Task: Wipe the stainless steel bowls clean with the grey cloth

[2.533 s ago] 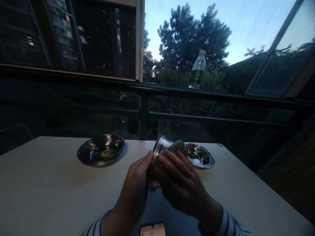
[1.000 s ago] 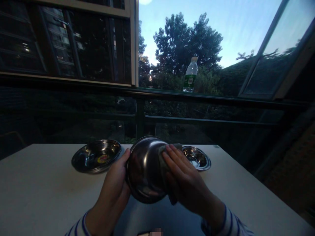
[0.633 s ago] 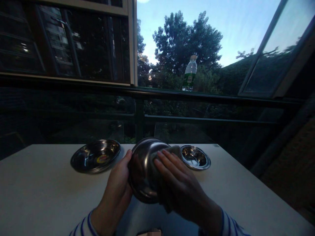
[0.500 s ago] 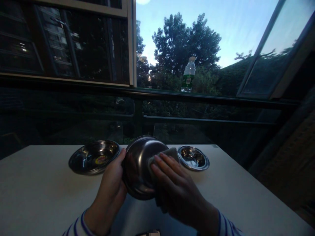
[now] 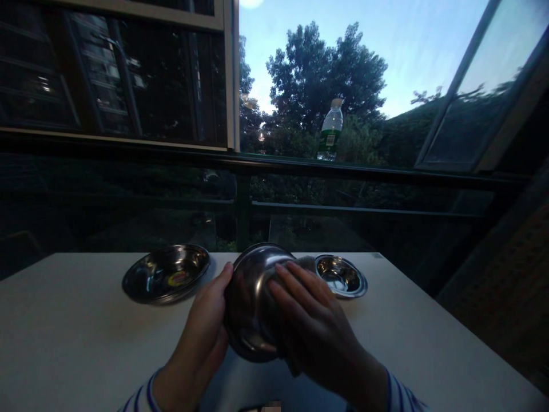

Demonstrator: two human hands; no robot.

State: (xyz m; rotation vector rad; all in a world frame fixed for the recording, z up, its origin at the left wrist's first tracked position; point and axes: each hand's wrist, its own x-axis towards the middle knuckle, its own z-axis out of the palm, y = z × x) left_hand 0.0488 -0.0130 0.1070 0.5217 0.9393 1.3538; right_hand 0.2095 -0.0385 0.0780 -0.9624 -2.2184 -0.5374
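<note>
A shiny metal bowl is held up above the table, its rounded outside facing me. My left hand grips its left edge, thumb on the near side. My right hand presses a greyish cloth against the right part of the bowl, fingers laid over it. Most of the cloth is hidden under that hand. To the left on the table rests a wider metal bowl with a yellow and red sticker inside. A smaller metal bowl sits behind my right hand.
The white table ends at a dark railing and window. On the ledge beyond stands a plastic bottle with a green label. A dark object, only partly visible, lies at the bottom edge of the view.
Both hands and the held bowl have shifted slightly right and down. My right hand's fingers and the cloth have slid across the bowl's outside; less of the cloth shows now.
</note>
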